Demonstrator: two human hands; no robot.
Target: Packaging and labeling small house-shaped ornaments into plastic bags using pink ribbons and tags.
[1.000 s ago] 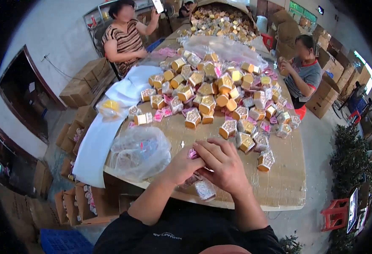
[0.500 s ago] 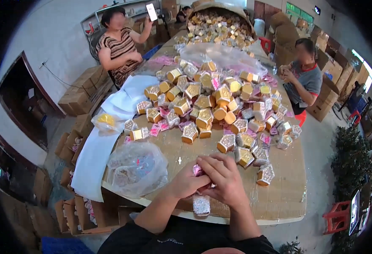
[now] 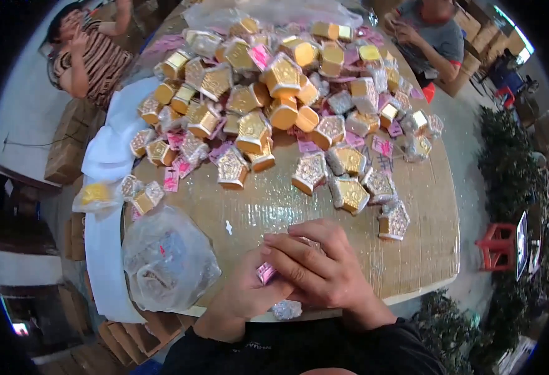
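"What is held?"
"A shiny pink piece (image 3: 266,273), lower centre, pinched in the left hand's (image 3: 244,290) fingers, mostly hidden."
"And the right hand (image 3: 324,272)?"
"Folded over the left; I cannot tell what its fingers grip."
"The room?"
"Brown bench (image 3: 421,259), gold-and-silver house-shaped ornaments (image 3: 284,76) heaped upper centre; person in grey (image 3: 440,40), upper right, cut off."

Fisheye distortion bows the cardboard-covered tabletop (image 3: 424,244); black vignetting rings the field. Whitish glare streaks its centre. A narrow strip (image 3: 515,29) at upper right is overexposed; the left margin is dim.
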